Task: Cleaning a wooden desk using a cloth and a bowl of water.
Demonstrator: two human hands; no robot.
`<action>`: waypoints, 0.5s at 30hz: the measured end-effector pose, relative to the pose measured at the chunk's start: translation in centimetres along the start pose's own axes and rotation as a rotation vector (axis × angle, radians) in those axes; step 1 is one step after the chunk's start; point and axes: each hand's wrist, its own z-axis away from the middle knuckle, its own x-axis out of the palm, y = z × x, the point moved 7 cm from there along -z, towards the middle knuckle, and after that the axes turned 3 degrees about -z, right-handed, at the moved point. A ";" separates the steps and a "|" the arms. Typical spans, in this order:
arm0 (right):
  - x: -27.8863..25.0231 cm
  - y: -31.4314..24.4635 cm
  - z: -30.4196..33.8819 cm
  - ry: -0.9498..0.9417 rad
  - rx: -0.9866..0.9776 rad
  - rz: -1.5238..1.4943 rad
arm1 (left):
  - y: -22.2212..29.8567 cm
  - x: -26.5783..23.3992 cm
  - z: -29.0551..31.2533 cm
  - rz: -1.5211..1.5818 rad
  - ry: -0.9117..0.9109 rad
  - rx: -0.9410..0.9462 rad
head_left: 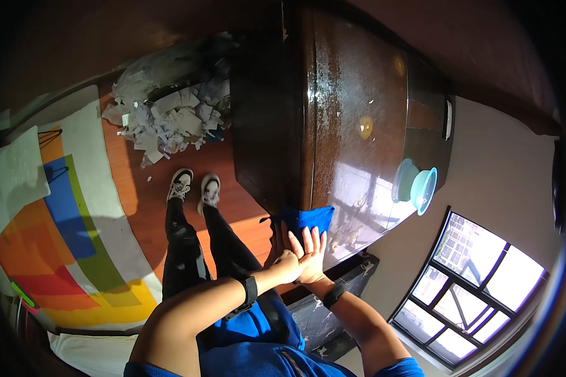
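Observation:
A bright blue cloth (312, 218) is folded over the near end of a dark brown wooden tabletop (343, 81), at the corner where the top meets the dark side panel. My right hand (312, 256) holds the cloth against that corner, its fingers stretched over the fabric. Crossing close beside it, my left hand (287, 264) grips the cloth's left part, and its fingers are partly hidden by the cloth and shadow. The two hands touch and overlap at the palms. Worn patches and glare from sunlight show on the glossy wood.
A light blue plastic stand or bowl (415, 186) sits on the tabletop's right side. Torn white paper and plastic (179, 119) are heaped on the reddish floor (154, 188). A colourful patchwork cover (63, 245) lies at left. At right is a window (465, 283).

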 end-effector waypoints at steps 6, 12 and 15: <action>-3.3 0.4 -9.5 -0.007 -0.084 0.078 | 8.1 -8.2 4.5 -0.185 1.141 0.679; -3.3 -0.2 -7.4 0.109 -0.086 0.036 | 5.9 -7.7 3.2 -0.005 1.131 0.865; -2.2 -0.4 0.3 0.179 -0.142 -0.073 | 0.9 -2.3 1.2 0.015 1.162 0.861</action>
